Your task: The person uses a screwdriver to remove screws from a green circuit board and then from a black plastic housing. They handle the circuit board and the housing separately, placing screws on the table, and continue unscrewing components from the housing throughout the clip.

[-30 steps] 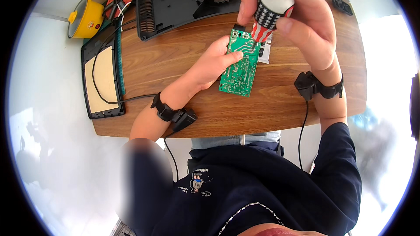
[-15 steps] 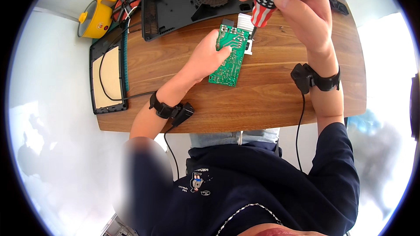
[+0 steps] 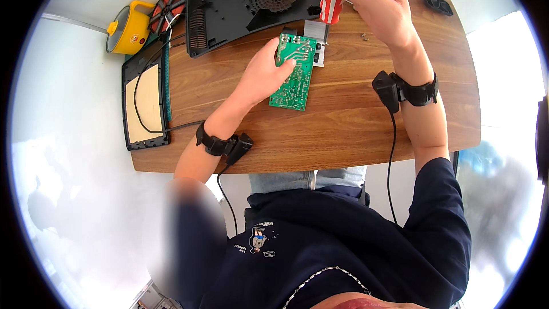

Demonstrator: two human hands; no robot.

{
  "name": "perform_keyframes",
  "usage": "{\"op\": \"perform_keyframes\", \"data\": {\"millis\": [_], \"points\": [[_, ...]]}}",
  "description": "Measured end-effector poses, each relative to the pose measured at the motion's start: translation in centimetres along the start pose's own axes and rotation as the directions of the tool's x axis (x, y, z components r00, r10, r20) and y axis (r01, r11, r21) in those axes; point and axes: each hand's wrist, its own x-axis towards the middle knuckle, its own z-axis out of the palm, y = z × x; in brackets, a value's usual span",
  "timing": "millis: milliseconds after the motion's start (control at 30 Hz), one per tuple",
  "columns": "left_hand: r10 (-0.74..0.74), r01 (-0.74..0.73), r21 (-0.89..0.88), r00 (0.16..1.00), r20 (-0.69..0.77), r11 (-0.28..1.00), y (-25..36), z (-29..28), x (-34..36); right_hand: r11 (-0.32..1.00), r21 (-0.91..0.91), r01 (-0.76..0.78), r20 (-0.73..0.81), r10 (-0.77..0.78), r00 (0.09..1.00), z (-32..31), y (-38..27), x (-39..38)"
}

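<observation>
A green circuit board (image 3: pixel 295 86) lies with its soldered side up, gripped along its left edge by my left hand (image 3: pixel 266 74), whose thumb rests on its face. A ribbed silvery heat sink (image 3: pixel 315 30) shows at the board's upper right, partly beneath it. My right hand (image 3: pixel 380 8) is closed around a screwdriver (image 3: pixel 331 6) with a star-and-stripe patterned handle. The handle's red-and-white end is above the heat sink; I cannot make out the shaft or tip. Some of the right fingers run out of the top of the picture.
Behind the board sits a black vented housing (image 3: pixel 223 28). At left are a yellow cooker (image 3: pixel 128 33), a red-and-black coil (image 3: pixel 167 10) and a black-framed panel (image 3: pixel 144 106) crossed by a cable. Small bits (image 3: pixel 364 37) and a black part (image 3: pixel 438 4) lie at right.
The screwdriver and my right hand have moved up and left; its shaft, visible before beside the board, no longer shows. The board has shifted slightly left with my left hand.
</observation>
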Motion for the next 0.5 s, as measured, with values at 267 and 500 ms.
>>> {"op": "perform_keyframes", "data": {"millis": [267, 500], "points": [[0.08, -0.07, 0.171, 0.995, -0.055, 0.983, -1.2, -0.4, 0.4, 0.999, 0.033, -0.032, -0.029, 0.033, 0.999, -0.3, -0.6, -0.1], [0.158, -0.081, 0.491, 0.98, -0.117, 0.867, 2.0, -0.4, -0.8, 0.999, 0.04, 0.01, -0.041, -0.008, 0.999, -0.7, -0.4, -0.2]]}}
